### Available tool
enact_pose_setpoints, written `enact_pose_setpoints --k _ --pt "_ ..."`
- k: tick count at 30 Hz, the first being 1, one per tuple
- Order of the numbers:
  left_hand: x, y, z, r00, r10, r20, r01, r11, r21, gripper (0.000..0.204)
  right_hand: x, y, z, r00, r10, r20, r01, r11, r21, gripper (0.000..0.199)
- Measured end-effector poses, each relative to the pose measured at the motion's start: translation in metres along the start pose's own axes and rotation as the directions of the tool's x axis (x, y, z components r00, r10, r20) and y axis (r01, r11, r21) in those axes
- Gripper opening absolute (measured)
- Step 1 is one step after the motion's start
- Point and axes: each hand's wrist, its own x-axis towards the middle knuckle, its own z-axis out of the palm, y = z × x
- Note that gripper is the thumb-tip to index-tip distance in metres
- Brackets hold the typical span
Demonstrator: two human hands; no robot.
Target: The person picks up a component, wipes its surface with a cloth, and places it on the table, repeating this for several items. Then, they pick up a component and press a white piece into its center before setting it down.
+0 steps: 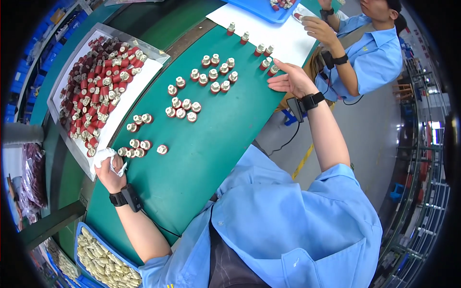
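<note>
Small red cylinders with silvery metal tops (213, 74) stand upright in loose clusters across the green table (218, 137). My left hand (113, 176) is closed around a crumpled white cloth (104, 156), beside the front corner of a tray and a cluster of the cylinders (139, 152). At the far right, my right hand (294, 81) is open, its fingers stretched out and held together, next to a few upright cylinders (265, 63). Its fingertips are close to the nearest one; whether they touch it I cannot tell. Both wrists wear black straps with small devices and cables.
A shallow tray (152, 60) lined in white holds a heap of similar cylinders on the left. A blue bin (79, 247) of cream-coloured pieces stands lower left. Beyond a white sheet (225, 17) and blue tray (276, 18), a co-worker's hand (321, 31) holds a similar part.
</note>
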Motion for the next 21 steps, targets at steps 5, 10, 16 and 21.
enact_pose_setpoints --k 5,10,16,21 --pt "0.001 -0.001 -0.004 0.999 -0.019 0.026 0.019 0.999 -0.032 0.004 0.008 0.002 -0.005 0.998 0.004 0.057 -0.006 0.999 0.044 0.074" --pt "0.004 0.002 -0.001 0.998 -0.019 0.055 0.022 0.998 -0.061 0.006 0.009 0.004 0.002 1.000 -0.010 0.007 0.010 1.000 0.012 0.068" --pt "0.005 0.002 0.002 0.998 0.032 0.054 -0.030 0.999 -0.042 0.005 0.010 0.006 0.001 0.998 -0.061 0.005 0.061 0.998 -0.024 0.062" --pt "0.003 -0.003 -0.003 0.996 0.007 0.090 -0.002 0.999 -0.054 0.006 0.011 0.015 -0.002 0.999 -0.040 0.036 0.033 0.982 0.184 0.055"
